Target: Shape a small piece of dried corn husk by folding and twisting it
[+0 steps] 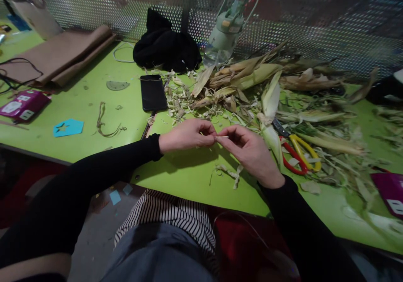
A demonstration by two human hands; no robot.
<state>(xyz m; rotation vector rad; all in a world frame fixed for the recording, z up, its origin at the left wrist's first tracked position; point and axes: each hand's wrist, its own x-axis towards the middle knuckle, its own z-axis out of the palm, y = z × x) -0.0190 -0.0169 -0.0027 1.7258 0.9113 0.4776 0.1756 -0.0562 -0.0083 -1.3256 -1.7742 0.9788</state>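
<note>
My left hand and my right hand meet above the green table, fingertips nearly touching. Between them is a thin, pale strip that looks like corn husk, pinched from both sides. Most of it is hidden by the fingers. Below my right hand, a knotted husk piece lies on the table. Close by on the right are an upright tied bundle of husk and scissors with one red and one yellow handle.
A heap of dry corn husks and scraps spreads across the back and right. Behind stand a green water bottle and a black cloth bundle. Leftward lie a phone, a protractor, twine and blue paper.
</note>
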